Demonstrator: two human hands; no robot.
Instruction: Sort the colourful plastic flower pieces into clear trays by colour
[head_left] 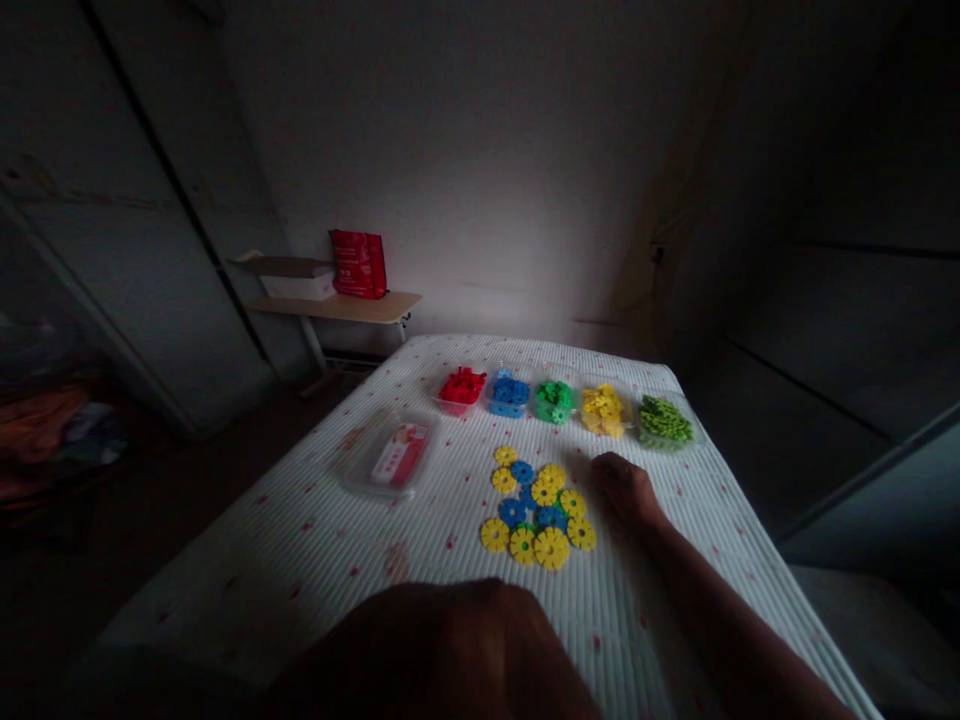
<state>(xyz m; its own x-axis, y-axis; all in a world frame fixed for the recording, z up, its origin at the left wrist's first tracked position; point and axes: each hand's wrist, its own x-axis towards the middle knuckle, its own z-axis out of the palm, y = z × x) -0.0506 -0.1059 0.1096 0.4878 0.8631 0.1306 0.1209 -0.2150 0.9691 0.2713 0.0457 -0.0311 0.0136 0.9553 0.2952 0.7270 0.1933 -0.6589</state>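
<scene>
My right hand rests on the white quilted cover, its fingers curled in; the dim light hides anything inside them. Just to its left lies a flat cluster of joined yellow and blue snowflake discs, with a green one at its lower edge. Beyond the cluster stands a row of small clear trays of sorted pieces: red, blue, green, yellow and lime green. My left hand does not show. A large dark rounded shape fills the bottom edge, and I cannot make out what it is.
A clear lidded box with a pink and white label lies left of the cluster. Against the far wall a low wooden shelf carries a red bag and a white box. The room is dark, with clutter on the floor at left.
</scene>
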